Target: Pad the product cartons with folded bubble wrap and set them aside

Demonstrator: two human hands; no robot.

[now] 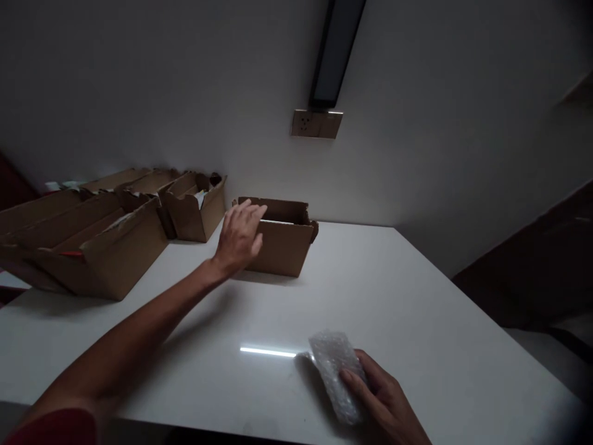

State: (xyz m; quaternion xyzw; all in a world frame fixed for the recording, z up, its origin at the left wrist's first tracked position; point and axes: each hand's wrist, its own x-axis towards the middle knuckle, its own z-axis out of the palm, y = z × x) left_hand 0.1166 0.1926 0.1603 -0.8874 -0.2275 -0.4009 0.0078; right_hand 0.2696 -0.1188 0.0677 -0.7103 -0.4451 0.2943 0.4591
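Closed loosely over a bubble-wrapped bundle (337, 374), the right hand (389, 402) has its fingers laid across the near end of the wrap, pressing it down on the white worktop (417, 309); what lies inside the wrap cannot be told. Just to the left of that grip, a thin bright streak of reflected light (267, 351) lies on the worktop, touching the bundle's far corner. Well beyond and to the left, the left hand (239, 238) reaches out with fingers spread and slightly curled, resting against the front wall and top edge of a small open cardboard box (285, 247); whether that grip has closed on the edge cannot be told. Left of this hand stands another small open cardboard carton (194, 213) with something pale inside, and further left a row of larger open cartons (92, 241) runs along the worktop's edge. Above the small box, on the grey wall (139, 93), sits a wall socket (316, 123) under a dark vertical strip (336, 52).
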